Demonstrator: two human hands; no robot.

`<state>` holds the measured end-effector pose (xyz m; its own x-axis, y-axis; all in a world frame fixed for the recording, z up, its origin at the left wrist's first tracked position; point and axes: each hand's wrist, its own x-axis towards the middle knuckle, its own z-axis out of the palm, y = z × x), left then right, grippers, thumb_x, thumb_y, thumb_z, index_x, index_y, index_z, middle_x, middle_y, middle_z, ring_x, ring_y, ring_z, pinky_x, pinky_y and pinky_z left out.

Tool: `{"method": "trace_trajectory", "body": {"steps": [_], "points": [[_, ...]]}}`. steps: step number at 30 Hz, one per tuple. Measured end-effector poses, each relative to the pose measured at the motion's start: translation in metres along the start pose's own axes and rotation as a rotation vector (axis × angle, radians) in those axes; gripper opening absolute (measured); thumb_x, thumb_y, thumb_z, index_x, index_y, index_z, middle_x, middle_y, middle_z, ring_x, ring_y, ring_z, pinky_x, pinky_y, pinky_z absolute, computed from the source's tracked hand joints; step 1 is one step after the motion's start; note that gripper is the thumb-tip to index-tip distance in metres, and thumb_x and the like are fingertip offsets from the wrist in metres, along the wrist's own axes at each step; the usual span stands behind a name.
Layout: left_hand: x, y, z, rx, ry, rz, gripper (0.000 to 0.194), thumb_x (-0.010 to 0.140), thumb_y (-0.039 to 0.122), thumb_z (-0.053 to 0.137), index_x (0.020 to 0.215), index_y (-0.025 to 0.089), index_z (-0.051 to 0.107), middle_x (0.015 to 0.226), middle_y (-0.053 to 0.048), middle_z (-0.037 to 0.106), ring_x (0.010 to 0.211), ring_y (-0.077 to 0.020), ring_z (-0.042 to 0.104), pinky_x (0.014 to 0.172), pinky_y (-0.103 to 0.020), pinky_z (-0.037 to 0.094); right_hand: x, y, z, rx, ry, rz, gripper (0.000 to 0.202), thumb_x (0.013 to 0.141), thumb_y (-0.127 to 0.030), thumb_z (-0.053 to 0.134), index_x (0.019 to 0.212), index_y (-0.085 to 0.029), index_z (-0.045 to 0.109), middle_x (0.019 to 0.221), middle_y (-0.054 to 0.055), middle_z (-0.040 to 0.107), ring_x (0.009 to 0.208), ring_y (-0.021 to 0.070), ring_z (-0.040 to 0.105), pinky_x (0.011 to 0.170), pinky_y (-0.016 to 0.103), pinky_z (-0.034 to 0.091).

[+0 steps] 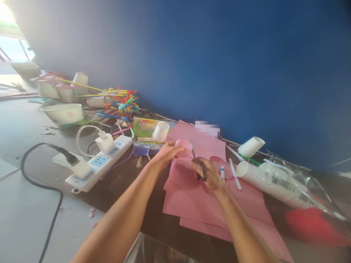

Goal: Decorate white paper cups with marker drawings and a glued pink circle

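Between the thumb and fingers of my left hand (168, 152) is a small rounded piece of pink paper (184, 147). My right hand (210, 172) grips a pair of scissors (196, 157) by the dark handles. The blades point up and away, close to the right edge of the pink piece; whether they touch it I cannot tell. Beneath both hands lie larger sheets of pink paper (203, 199), overlapping one another. A white paper cup (161, 131) stands just beyond my left hand. To the right of my right hand are a marker (222, 174) and a white pen-like stick (235, 174).
At left, a white power strip (100, 162) with plugs and a black cable (56, 188) crosses the dark tabletop. Behind it are a white bowl (63, 114) and colourful pipe cleaners (124, 102). A stack of paper cups (271, 184) lies at right near something red (315, 225). A blue wall (208, 65) rises behind.
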<state>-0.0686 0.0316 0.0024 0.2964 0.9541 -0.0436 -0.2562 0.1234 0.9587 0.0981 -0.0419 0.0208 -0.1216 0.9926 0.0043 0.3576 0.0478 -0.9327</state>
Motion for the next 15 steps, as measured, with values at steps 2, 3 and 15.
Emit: {"method": "trace_trajectory", "body": {"steps": [2, 3, 15], "points": [[0.0006, -0.0009, -0.0001, -0.007, -0.003, 0.000, 0.024, 0.065, 0.028, 0.068, 0.083, 0.013, 0.068, 0.075, -0.006, 0.065, 0.063, -0.0141, 0.057, 0.057, -0.024, 0.041, 0.0001, -0.0003, 0.0006, 0.001, 0.007, 0.001, 0.033, 0.076, -0.048, 0.064, 0.066, -0.019, 0.054, 0.048, -0.005, 0.049, 0.048, 0.0097, 0.043, 0.049, 0.022, 0.034], [0.0010, -0.0014, -0.0002, -0.010, -0.002, -0.001, 0.024, 0.065, 0.028, 0.068, 0.084, 0.013, 0.068, 0.075, -0.006, 0.065, 0.063, -0.0143, 0.058, 0.058, -0.024, 0.042, 0.0002, -0.0001, 0.0010, 0.002, 0.014, 0.004, 0.033, 0.076, -0.049, 0.064, 0.066, -0.019, 0.054, 0.048, -0.005, 0.049, 0.047, 0.0097, 0.043, 0.048, 0.022, 0.034], [0.0041, -0.0057, -0.0031, -0.007, -0.011, 0.010, 0.021, 0.066, 0.027, 0.067, 0.083, 0.014, 0.068, 0.073, -0.003, 0.065, 0.062, -0.0123, 0.057, 0.058, -0.023, 0.042, 0.0035, 0.0077, 0.0003, 0.017, 0.021, 0.010, 0.039, 0.070, -0.056, 0.067, 0.069, -0.018, 0.056, 0.045, -0.005, 0.047, 0.043, 0.0089, 0.040, 0.044, 0.022, 0.030]]}}
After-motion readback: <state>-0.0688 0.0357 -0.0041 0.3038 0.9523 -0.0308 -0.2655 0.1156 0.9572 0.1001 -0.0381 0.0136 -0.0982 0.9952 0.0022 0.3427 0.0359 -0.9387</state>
